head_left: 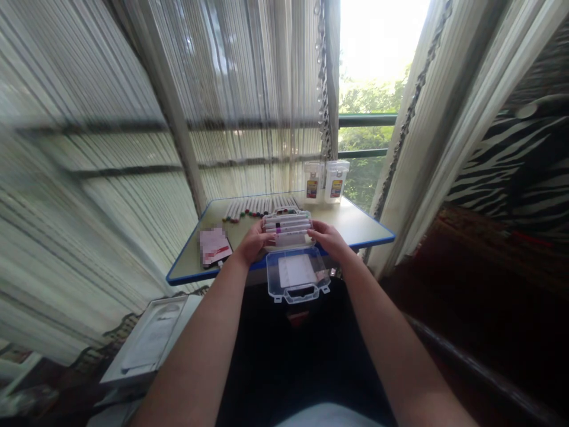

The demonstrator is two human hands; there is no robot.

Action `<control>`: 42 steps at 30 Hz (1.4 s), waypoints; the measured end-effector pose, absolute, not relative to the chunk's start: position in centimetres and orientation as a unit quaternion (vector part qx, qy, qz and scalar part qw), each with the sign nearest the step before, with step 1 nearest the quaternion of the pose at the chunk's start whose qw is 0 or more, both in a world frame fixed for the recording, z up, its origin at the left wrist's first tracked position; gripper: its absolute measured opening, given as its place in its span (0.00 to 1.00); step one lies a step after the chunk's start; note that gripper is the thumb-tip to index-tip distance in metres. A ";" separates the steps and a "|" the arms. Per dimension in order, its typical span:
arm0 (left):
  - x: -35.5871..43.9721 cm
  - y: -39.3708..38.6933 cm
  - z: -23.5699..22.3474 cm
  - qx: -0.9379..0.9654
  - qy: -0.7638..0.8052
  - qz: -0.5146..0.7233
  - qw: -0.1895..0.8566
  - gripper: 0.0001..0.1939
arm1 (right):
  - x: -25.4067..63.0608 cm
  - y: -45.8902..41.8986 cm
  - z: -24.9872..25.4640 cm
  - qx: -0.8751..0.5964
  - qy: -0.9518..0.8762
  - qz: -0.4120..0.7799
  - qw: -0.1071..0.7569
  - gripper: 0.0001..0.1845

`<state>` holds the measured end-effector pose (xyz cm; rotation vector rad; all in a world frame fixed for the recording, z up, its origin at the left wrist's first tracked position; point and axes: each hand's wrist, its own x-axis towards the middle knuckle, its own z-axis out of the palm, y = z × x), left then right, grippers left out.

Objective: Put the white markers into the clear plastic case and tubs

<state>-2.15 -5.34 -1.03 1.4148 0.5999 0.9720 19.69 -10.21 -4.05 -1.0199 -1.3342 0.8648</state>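
Here the left hand (254, 243) and right hand (328, 238) grip opposite ends of a marker case (288, 230) at the worktop's (355, 228) near edge, its clear lid (297, 274) hanging open toward the person. Behind the case lies a row of markers (258, 207); two clear boxes (325, 181) stand farther back.

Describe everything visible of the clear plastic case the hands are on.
The clear plastic case lies open at the near edge of the blue-rimmed table. Its base holds white markers lying crosswise, one with a purple band. The hinged lid hangs toward the person past the table edge, with a moulded handle and a white sheet inside. The left hand and the right hand grip its two sides.
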 end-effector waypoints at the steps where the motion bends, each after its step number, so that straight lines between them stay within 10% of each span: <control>1: -2.1 -5.3 -1.1 0.613 0.261 0.421 0.616 0.23 | 19.7 -10.1 -4.1 -0.438 -0.572 0.370 0.586 0.24; 42: -2.4 -5.1 -0.8 0.553 0.240 0.428 0.673 0.23 | 19.5 -10.0 -3.9 -0.468 -0.551 0.348 0.596 0.24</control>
